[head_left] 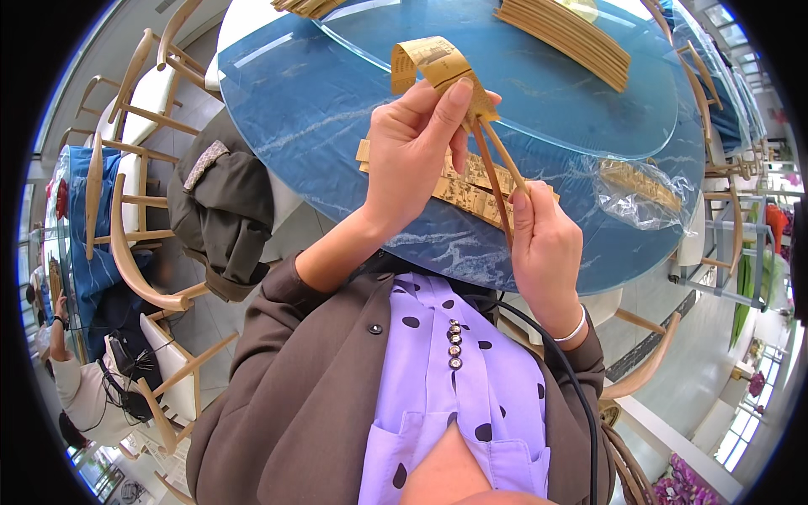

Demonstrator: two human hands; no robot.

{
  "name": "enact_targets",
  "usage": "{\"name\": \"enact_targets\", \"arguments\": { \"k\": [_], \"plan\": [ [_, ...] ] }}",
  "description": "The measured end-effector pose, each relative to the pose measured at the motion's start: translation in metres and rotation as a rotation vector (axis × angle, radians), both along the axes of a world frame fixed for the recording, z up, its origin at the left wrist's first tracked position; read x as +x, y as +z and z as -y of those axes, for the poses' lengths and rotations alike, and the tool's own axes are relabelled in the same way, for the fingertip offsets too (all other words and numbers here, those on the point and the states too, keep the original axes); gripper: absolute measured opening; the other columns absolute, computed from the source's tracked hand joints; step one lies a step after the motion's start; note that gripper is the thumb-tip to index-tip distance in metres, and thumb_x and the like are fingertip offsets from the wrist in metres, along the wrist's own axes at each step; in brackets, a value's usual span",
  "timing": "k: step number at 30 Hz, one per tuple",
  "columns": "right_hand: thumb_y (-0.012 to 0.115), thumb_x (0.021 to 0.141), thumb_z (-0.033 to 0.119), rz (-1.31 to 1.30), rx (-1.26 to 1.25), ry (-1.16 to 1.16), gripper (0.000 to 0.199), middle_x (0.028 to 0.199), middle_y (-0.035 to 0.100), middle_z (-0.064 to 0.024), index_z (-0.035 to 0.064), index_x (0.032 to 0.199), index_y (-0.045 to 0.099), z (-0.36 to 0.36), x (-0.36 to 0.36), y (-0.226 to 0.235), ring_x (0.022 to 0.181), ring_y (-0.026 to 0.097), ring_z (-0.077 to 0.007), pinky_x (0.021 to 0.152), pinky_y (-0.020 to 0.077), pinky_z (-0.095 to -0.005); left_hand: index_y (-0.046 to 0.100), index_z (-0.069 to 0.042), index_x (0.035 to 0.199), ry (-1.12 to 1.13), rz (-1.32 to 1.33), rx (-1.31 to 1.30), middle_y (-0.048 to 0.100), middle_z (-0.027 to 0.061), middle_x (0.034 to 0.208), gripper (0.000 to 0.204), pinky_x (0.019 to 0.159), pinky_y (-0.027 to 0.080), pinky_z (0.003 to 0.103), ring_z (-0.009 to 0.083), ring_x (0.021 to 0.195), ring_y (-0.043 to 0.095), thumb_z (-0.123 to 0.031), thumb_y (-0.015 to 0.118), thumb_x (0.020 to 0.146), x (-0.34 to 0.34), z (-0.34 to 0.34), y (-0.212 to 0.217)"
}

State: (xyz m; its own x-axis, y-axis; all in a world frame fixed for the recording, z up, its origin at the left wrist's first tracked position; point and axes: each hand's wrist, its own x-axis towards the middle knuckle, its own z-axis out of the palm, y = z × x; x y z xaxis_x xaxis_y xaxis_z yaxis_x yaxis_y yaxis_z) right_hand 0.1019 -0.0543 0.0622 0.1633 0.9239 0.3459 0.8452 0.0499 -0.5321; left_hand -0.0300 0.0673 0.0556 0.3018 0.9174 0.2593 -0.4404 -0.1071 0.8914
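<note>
My left hand (412,160) pinches a printed tan paper strip (433,59) between thumb and fingers above the table. The strip's upper end curls over toward the left. Two thin sticks like chopsticks, a reddish-brown one (491,172) and a tan one (502,151), slant down from the paper below my left fingers. With its fingertips closed, my right hand (547,244) grips the lower part of the tan stick; the brown one passes close beside these fingers. Several similar printed paper strips (475,198) lie on the table behind my hands, partly covered by them.
The blue marbled round table (311,160) carries a glass turntable (539,93). A long stack of tan strips (572,40) rests at the far right. A clear plastic bag (640,198) lies to the right. On the left, a dark jacket (223,202) is near wooden chairs (126,236).
</note>
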Motion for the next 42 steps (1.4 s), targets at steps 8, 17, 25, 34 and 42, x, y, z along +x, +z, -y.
{"name": "enact_targets", "arguments": {
  "k": [8, 17, 25, 34, 42],
  "plan": [
    [0.056, 0.099, 0.013, 0.083, 0.068, -0.036, 0.01, 0.082, 0.061, -0.0138, 0.0034, 0.096, 0.057, -0.005, -0.005, -0.004, 0.063, 0.06, -0.0353, 0.054, 0.0474, -0.0397, 0.072, 0.003, 0.102, -0.055, 0.019, -0.049, 0.072, 0.0107, 0.096, 0.039, 0.048, 0.043, 0.02, 0.0044, 0.054, 0.049, -0.031, 0.054, 0.104, 0.002, 0.003, 0.0],
    [0.061, 0.096, 0.013, 0.233, 0.183, -0.111, 0.015, 0.08, 0.057, -0.0103, 0.0033, 0.106, 0.058, -0.018, -0.012, -0.012, 0.065, 0.061, -0.0283, 0.055, 0.0476, -0.0383, 0.07, 0.004, 0.099, -0.041, 0.076, -0.02, 0.072, 0.01, 0.097, 0.026, 0.046, 0.046, 0.02, 0.0036, 0.054, 0.054, -0.02, 0.06, 0.101, 0.008, 0.004, -0.003],
    [0.068, 0.093, 0.02, 0.135, 0.095, -0.076, 0.043, 0.084, 0.06, -0.0091, 0.0021, 0.129, 0.055, -0.005, -0.01, -0.009, 0.066, 0.062, -0.0259, 0.059, 0.0496, -0.0356, 0.072, 0.003, 0.095, 0.141, 0.196, -0.01, 0.072, 0.0086, 0.086, 0.024, 0.048, 0.05, 0.022, 0.0038, 0.056, 0.054, -0.02, 0.065, 0.098, -0.003, -0.027, 0.006],
    [0.066, 0.094, 0.011, 0.367, 0.277, -0.103, 0.041, 0.085, 0.062, -0.0095, -0.0008, 0.131, 0.054, 0.035, 0.011, -0.042, 0.062, 0.06, -0.0206, 0.053, 0.0485, -0.0322, 0.072, 0.002, 0.099, 0.134, 0.243, -0.024, 0.067, 0.0041, 0.081, 0.027, 0.049, 0.047, 0.023, 0.0033, 0.056, 0.051, -0.024, 0.063, 0.099, -0.001, -0.044, 0.016],
    [0.054, 0.098, 0.007, -0.012, 0.263, -0.102, 0.03, 0.089, 0.069, -0.0172, -0.0078, 0.124, 0.061, 0.064, 0.014, -0.046, 0.057, 0.059, -0.0198, 0.055, 0.048, -0.029, 0.073, 0.001, 0.087, 0.163, 0.027, 0.161, 0.052, -0.0052, 0.061, 0.041, 0.045, 0.025, 0.022, 0.001, 0.05, 0.033, -0.032, 0.054, 0.104, 0.02, -0.043, 0.022]
  ]
}}
